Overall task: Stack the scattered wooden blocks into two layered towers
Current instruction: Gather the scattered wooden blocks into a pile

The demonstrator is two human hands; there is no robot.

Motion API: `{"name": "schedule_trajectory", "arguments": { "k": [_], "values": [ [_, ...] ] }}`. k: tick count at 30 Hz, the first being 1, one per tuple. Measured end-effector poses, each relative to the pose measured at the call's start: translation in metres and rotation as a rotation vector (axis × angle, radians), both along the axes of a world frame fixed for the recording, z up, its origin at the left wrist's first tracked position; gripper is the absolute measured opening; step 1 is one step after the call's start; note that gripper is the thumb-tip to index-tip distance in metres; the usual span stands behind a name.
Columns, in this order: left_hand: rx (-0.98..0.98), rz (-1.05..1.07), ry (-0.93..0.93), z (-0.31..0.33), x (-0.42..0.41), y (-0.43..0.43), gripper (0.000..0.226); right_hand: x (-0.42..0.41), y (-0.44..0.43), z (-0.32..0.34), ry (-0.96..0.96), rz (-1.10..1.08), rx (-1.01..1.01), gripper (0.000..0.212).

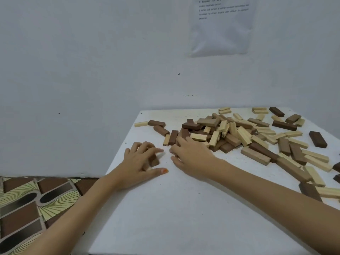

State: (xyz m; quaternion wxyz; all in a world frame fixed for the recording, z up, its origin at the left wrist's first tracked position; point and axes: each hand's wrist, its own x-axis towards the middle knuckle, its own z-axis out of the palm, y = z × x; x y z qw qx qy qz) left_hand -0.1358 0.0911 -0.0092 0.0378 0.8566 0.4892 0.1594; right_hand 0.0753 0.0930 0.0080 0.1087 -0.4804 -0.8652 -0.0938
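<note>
Left hand (141, 161): fingers curled around one dark brown block (154, 161)
Right hand (192, 156): fingertips on one pile-edge block (184, 134); grip I cannot tell
Wooden blocks (239, 133): dozens, pale and dark, scattered on one white table (184, 208)

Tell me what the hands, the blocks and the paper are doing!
Blocks: jumbled in a heap, none stacked yet.
Left hand: fingers curled over a dark block on the table.
Right hand: fingers on the heap's near edge; grip unclear.
Paper: hangs on the wall, wrinkled.
</note>
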Motion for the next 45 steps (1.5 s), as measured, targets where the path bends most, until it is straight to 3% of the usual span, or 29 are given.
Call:
{"name": "schedule_trajectory", "arguments": {
  "k": [6,15,21,24,27,30,33,38,42,45],
  "values": [
    [0.134,0.156,-0.067,-0.014,0.000,0.003,0.065,-0.010,-0.002,-0.004,0.147,-0.080,-0.002,0.024],
    [0.172,0.118,-0.291,-0.012,0.000,0.003,0.040,0.006,-0.009,-0.009,0.497,-0.026,-0.243,0.045],
    [0.066,0.161,-0.761,0.006,0.026,0.008,0.047,0.028,-0.002,0.011,0.748,-0.021,-0.228,0.030],
    [0.032,0.128,-0.853,0.019,0.060,0.021,0.045,0.050,0.004,0.029,0.898,-0.089,-0.199,0.027],
    [0.006,0.110,-0.890,0.033,0.103,0.043,0.046,0.077,0.020,0.042,0.984,-0.215,-0.130,0.025],
    [0.069,0.136,-0.790,0.042,0.147,0.065,0.049,0.103,0.040,0.046,1.054,-0.299,-0.092,0.023],
    [0.186,0.146,-0.653,0.042,0.181,0.084,0.041,0.121,0.059,0.036,1.010,-0.363,-0.058,0.022],
    [0.199,0.148,-0.474,0.019,0.206,0.108,0.029,0.138,0.073,0.014,0.522,-0.435,-0.107,0.036],
    [0.003,0.100,-0.565,0.021,0.201,0.111,0.043,0.148,0.079,0.008,0.423,-0.410,-0.201,0.045],
    [-0.052,0.061,-0.628,0.035,0.190,0.105,0.040,0.147,0.080,0.016,0.394,-0.459,-0.236,0.049]
  ]
}}
